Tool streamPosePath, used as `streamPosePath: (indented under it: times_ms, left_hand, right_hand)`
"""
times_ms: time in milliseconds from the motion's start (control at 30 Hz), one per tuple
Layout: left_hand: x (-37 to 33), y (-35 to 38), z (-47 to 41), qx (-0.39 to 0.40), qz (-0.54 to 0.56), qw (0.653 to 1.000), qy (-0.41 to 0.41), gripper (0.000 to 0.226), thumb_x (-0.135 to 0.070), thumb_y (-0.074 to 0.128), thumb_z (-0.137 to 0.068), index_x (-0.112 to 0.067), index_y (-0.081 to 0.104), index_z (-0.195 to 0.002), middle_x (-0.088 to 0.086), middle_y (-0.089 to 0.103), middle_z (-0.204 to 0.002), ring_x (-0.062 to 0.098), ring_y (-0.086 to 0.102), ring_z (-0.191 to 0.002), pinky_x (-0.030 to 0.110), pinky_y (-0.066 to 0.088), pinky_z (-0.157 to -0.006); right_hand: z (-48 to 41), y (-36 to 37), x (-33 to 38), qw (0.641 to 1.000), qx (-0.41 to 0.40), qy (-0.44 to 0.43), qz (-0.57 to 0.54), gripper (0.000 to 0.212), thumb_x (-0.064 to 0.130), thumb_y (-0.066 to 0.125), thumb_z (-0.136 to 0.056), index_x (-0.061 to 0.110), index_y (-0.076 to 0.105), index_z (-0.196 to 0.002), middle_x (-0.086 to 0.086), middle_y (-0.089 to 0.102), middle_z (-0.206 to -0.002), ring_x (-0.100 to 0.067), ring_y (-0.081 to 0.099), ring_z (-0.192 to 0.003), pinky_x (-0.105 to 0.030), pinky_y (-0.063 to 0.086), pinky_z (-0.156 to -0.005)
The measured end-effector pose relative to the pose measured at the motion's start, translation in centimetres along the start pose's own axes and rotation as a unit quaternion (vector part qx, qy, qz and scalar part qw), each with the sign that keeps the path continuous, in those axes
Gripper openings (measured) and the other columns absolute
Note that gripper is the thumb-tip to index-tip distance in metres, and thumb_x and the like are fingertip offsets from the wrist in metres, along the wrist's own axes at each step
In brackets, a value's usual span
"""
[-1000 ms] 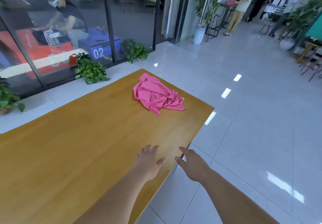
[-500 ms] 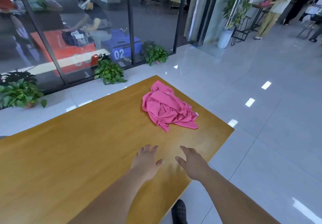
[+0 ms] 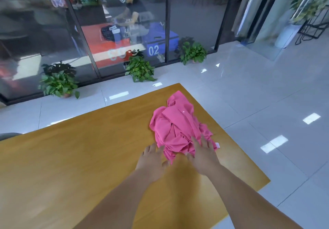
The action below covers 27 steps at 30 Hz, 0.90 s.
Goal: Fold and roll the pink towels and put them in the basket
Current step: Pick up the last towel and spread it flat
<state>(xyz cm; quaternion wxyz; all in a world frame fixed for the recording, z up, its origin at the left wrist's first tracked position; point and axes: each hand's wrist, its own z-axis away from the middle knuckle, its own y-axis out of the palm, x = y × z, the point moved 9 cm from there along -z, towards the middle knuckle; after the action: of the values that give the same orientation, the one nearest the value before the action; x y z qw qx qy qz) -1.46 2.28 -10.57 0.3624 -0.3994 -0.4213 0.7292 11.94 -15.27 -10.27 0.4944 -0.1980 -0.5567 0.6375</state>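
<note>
Touching pink towels (image 3: 175,127): right hand (image 3: 203,155), fingers spread flat; left hand (image 3: 151,161), fingers straight at their edge (nothing gripped).

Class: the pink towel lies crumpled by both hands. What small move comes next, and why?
Probably grip the pink towel by its near edge and spread it: it lies bunched, left hand and right hand open at that edge.

Towels (image 3: 175,127) on table (image 3: 71,157) far right corner, hands at near edge
</note>
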Motion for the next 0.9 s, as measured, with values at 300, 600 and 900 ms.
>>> streamPosePath:
  times_ms: [300,600,900]
  left_hand:
    - [-4.0,-0.5,-6.7,0.030,-0.043,0.998,0.025,0.092,-0.058,0.054,-0.103,-0.037,-0.008,-0.168,0.000,-0.014,-0.177,0.032,-0.005,-0.164,0.055,0.016,-0.131]
    - [-0.7,4.1,-6.4,0.114,-0.056,0.992,-0.010,0.096,-0.065,0.051,-0.101,-0.036,-0.013,-0.167,-0.004,-0.006,-0.178,0.026,-0.003,-0.164,0.053,0.017,-0.132]
    - [4.5,4.7,1.2,0.084,-0.030,0.993,-0.075,0.093,-0.062,0.053,-0.102,-0.035,-0.006,-0.169,-0.004,0.002,-0.178,0.025,0.003,-0.164,0.048,0.020,-0.131]
  right_hand:
    - [-7.2,-0.1,-0.8,0.995,0.059,-0.076,0.003,0.092,0.064,0.046,-0.104,0.027,-0.007,-0.169,-0.006,-0.023,-0.174,-0.042,-0.005,-0.161,-0.059,0.014,-0.128]
    - [-6.2,3.4,-0.4,0.983,0.140,-0.118,-0.004,0.084,0.059,0.047,-0.106,0.040,-0.006,-0.168,0.009,-0.014,-0.176,-0.031,0.002,-0.163,-0.060,0.012,-0.128]
    - [-3.4,6.3,5.0,0.964,0.188,-0.189,0.005,0.081,0.051,0.053,-0.104,0.046,0.001,-0.167,0.020,-0.007,-0.174,-0.028,0.006,-0.163,-0.061,0.027,-0.127]
